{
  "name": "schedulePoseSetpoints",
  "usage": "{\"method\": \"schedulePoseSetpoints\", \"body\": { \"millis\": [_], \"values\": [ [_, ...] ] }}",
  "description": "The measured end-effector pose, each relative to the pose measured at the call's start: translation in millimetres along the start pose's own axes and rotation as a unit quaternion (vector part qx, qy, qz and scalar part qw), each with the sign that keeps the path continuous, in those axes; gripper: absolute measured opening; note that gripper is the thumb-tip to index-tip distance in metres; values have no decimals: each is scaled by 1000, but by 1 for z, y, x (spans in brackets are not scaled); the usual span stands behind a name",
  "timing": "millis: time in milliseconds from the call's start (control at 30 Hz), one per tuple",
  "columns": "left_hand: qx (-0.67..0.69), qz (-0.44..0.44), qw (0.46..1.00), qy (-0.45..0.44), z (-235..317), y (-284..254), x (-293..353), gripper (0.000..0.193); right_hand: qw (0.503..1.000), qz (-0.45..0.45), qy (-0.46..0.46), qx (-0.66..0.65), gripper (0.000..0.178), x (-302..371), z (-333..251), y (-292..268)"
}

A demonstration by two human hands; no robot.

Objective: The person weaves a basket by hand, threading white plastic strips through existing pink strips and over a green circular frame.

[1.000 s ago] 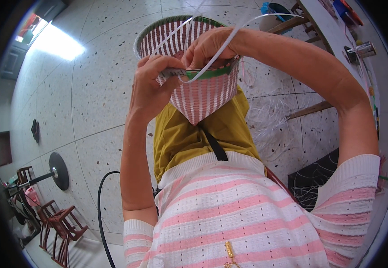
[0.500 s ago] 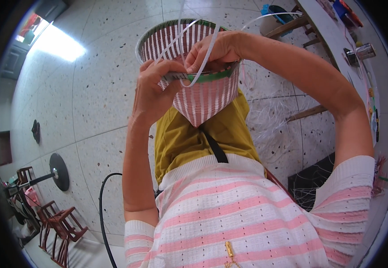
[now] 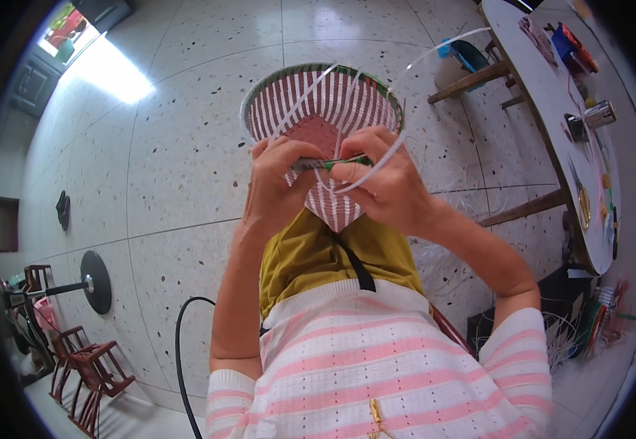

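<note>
A woven basket point(image 3: 365, 113) with red-and-white stripes and a green-edged rim rests against my mustard trousers, its inside facing up. My left hand point(image 3: 280, 179) is closed on the near rim, thumb and fingers pinching a grey section of the edging. Just to its right, my right hand point(image 3: 387, 179) pinches the green part of the same rim. A white plastic strip point(image 3: 354, 184) loops below the rim and rises past my right fingers. Another length of strip point(image 3: 303, 96) slants across the basket's mouth. Whether my right fingertips also grip the strip is hidden.
On the right stands a table point(image 3: 541, 110) with wooden legs, holding scissors point(image 3: 584, 201) and a metal can point(image 3: 597, 117). Loose white strips point(image 3: 450, 256) lie on the speckled floor near it. Small wooden chairs point(image 3: 95, 373) and a round black base point(image 3: 98, 282) are at left.
My right hand has come out from inside the basket and moved down and right to the near rim. The basket and my left hand sit slightly lower and further right in the picture.
</note>
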State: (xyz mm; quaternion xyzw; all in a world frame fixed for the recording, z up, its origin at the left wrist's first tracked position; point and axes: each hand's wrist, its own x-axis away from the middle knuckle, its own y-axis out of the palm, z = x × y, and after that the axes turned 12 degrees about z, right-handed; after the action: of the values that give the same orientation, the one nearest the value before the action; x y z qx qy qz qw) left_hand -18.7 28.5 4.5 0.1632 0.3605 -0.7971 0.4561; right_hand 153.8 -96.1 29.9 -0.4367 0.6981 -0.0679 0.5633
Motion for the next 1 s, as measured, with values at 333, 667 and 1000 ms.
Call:
{"method": "schedulePoseSetpoints", "body": {
  "millis": [333, 667, 1000],
  "values": [
    [28, -67, 997, 41, -4, -8, -4, 23, 990, 113, -68, -45, 14, 27, -4, 7],
    [45, -25, 998, -42, 1, 0, -2, 12, 777, -133, 418, -452, 4, 82, -79, -141],
    [27, 6, 997, -77, 10, 9, 0, 9, 394, -437, 683, -432, 20, 193, -73, -247]
  ]
}}
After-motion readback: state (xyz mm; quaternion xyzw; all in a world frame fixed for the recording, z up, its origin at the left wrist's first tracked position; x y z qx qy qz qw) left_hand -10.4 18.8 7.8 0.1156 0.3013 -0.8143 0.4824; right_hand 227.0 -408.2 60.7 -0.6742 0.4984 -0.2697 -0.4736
